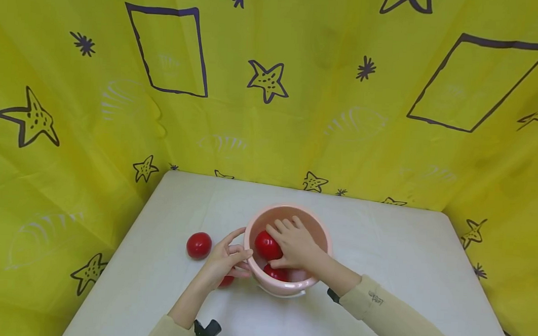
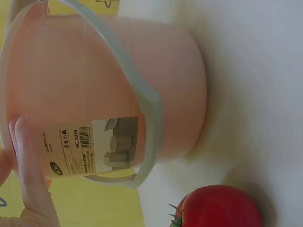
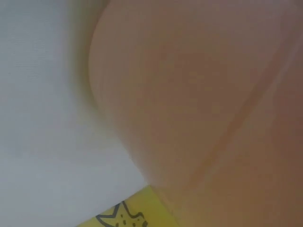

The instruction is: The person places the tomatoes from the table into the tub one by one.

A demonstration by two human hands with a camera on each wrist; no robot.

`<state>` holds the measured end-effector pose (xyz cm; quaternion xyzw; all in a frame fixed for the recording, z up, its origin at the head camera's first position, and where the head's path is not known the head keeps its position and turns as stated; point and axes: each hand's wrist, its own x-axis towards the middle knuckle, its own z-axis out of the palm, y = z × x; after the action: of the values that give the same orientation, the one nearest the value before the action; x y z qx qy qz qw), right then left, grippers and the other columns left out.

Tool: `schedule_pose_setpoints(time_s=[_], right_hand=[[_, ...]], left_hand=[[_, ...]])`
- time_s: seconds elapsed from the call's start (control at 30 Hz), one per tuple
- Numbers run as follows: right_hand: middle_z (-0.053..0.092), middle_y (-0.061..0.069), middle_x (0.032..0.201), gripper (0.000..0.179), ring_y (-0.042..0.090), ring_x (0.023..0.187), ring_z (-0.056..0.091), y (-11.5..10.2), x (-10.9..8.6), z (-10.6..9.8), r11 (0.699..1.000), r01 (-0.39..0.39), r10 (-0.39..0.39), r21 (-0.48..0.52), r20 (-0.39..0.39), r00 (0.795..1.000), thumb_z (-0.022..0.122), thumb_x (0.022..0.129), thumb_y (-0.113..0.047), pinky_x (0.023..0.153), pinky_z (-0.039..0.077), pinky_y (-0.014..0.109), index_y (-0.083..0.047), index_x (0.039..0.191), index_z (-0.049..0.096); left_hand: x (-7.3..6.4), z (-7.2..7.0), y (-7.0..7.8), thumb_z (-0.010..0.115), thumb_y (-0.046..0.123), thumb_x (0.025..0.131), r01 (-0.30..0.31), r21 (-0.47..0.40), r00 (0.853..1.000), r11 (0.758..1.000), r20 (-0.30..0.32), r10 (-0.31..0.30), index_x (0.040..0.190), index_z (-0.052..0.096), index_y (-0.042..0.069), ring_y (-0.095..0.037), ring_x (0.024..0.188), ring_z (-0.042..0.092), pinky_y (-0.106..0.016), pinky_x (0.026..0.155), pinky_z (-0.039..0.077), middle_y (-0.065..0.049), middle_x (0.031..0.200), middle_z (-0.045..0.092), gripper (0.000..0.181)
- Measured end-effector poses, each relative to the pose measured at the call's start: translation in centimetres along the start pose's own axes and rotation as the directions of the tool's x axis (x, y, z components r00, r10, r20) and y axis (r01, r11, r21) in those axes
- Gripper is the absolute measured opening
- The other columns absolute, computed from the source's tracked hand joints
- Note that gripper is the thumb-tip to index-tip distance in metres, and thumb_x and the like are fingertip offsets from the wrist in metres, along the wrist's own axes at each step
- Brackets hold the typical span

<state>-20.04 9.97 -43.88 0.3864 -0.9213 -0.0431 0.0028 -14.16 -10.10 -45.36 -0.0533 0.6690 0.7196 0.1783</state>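
Note:
A pink bucket (image 1: 285, 285) stands upright on the table, its pale handle (image 2: 149, 106) hanging down the side. My left hand (image 1: 222, 259) grips the bucket's left rim, thumb over the edge and fingers along the outer wall. Inside the bucket, my right hand (image 1: 294, 245) holds a red tomato (image 1: 267, 246) between thumb and fingers. Below it in the bucket lies a second tomato (image 1: 276, 273), partly hidden by the hand. The right wrist view shows mostly the bucket's outer wall (image 3: 180, 94), close and blurred.
One tomato (image 1: 199, 245) rests on the white table (image 1: 361, 234) left of the bucket. Another tomato (image 1: 226, 281) sits under my left hand, mostly covered in the head view; a green stem shows on the tomato (image 2: 220, 208) in the left wrist view. A yellow patterned curtain (image 1: 298, 139) surrounds the table.

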Motion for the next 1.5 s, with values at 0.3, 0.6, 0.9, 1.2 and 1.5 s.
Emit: schedule_pose_setpoints(time_s=[0.3,0.6,0.9,1.2,1.5], right_hand=[[0.049,0.003,0.131,0.08,0.023,0.119,0.042,-1.3,0.9,1.1,0.989,0.04,-0.019,-0.144,0.142,0.99,0.066,0.069,-0.061,0.105,0.031,0.046,-0.023,0.135,0.043],[0.049,0.002,0.13,0.08,0.022,0.118,0.042,-1.4,1.0,1.2,0.987,0.029,0.0,-0.156,0.184,0.983,0.067,0.068,-0.06,0.105,0.03,0.045,-0.025,0.136,0.041],[0.046,0.005,0.132,0.078,0.025,0.124,0.038,0.0,-0.7,-0.5,0.981,-0.08,0.077,0.176,0.023,0.997,0.069,0.072,-0.053,0.106,0.025,0.053,-0.024,0.137,0.04],[0.05,0.013,0.123,0.064,0.031,0.11,0.049,3.8,-5.3,-3.3,0.665,-0.382,0.576,0.642,-0.114,0.81,0.064,0.084,-0.032,0.082,0.05,0.05,-0.014,0.138,0.034],[0.06,0.018,0.109,0.061,0.027,0.092,0.063,6.3,-10.4,-0.8,0.178,-0.429,0.58,0.886,0.257,0.773,0.055,0.091,-0.034,0.077,0.054,0.037,-0.004,0.138,0.032]], left_hand=[[0.0,0.0,-0.1,0.063,0.016,0.087,0.002,0.012,1.0,1.0,-0.015,-0.002,0.142,0.028,0.016,-0.022,0.07,0.067,-0.034,0.065,0.056,-0.007,0.081,0.063,0.066],[0.0,0.0,0.1,0.062,0.015,0.087,0.005,0.02,1.0,1.0,-0.028,-0.005,0.142,0.03,0.016,-0.022,0.07,0.067,-0.035,0.064,0.056,-0.008,0.083,0.064,0.064],[-0.1,0.3,0.1,0.063,0.018,0.087,0.001,0.027,1.0,1.0,-0.03,0.0,0.143,0.028,0.018,-0.022,0.071,0.067,-0.035,0.066,0.056,-0.01,0.087,0.065,0.066],[0.0,0.2,0.0,0.064,0.017,0.086,-0.001,0.017,0.999,1.0,-0.048,0.002,0.142,0.03,0.017,-0.022,0.07,0.067,-0.035,0.065,0.056,-0.009,0.085,0.065,0.066],[0.0,0.2,0.0,0.065,0.018,0.085,0.002,0.02,0.999,1.0,-0.052,-0.001,0.142,0.03,0.017,-0.023,0.07,0.067,-0.035,0.065,0.056,-0.009,0.086,0.065,0.067]])
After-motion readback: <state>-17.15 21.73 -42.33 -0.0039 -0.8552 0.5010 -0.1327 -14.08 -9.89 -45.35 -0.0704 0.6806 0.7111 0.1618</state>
